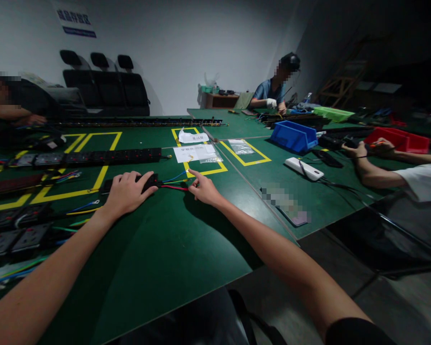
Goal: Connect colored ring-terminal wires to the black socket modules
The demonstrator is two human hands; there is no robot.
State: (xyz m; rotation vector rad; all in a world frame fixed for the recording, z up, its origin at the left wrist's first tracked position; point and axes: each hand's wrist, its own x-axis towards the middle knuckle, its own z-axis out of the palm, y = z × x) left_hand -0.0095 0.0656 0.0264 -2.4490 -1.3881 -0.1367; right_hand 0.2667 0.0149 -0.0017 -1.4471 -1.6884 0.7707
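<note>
My left hand (129, 191) lies over a black power strip (151, 180), fingers wrapped on its top and near side. Blue, green and red wires (174, 187) come out of the strip's right end. My right hand (203, 188) is at the wires' far ends. Its index finger points up at the blue wire's tip, and the other fingers are curled in by the red wire's end. Whether these fingers pinch the red wire is hard to make out.
Long black socket strips (89, 157) and loose wires cover the left side. Beyond my hands lie white papers (194, 153). To the right are a phone (290, 211), a white power strip (303, 168), a blue bin (293, 136) and a red bin (398, 139). Other people work left, right and behind.
</note>
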